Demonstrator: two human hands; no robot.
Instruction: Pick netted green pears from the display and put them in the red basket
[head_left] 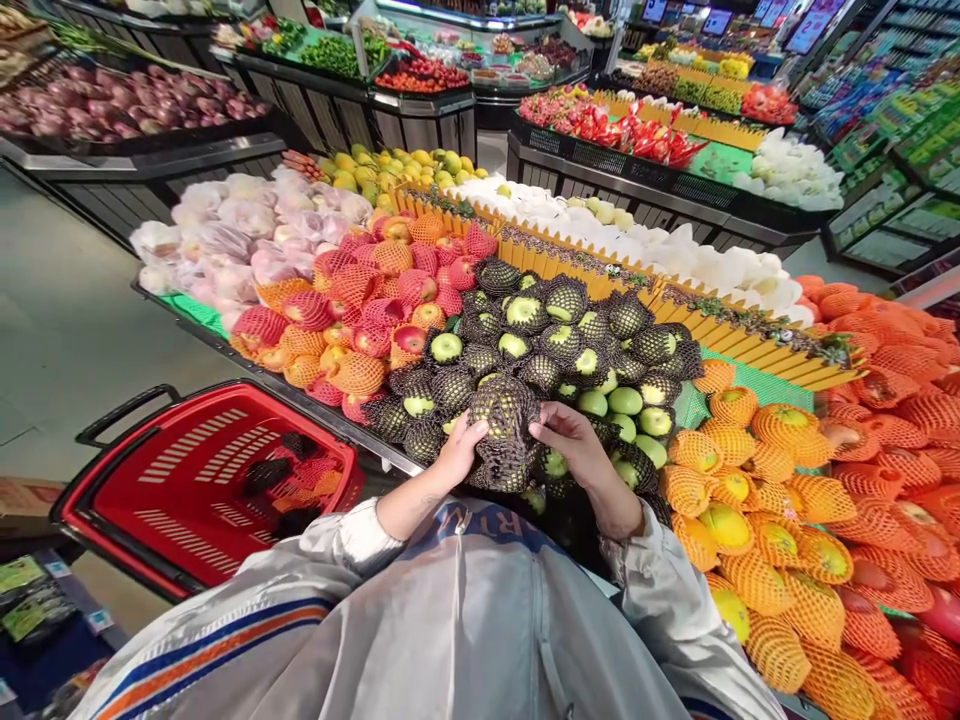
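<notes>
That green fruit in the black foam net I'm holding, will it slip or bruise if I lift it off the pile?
Probably not slippery: the netted fruit has open foam mesh that should grip, and the left hand and right hand cup it from both sides. The net likely cushions knocks. Being round, it could roll off the heaped green fruit pile.

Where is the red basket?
In the head view the red basket sits low on the person's left, beside the fruit stand, just below the red-netted apples.
</notes>
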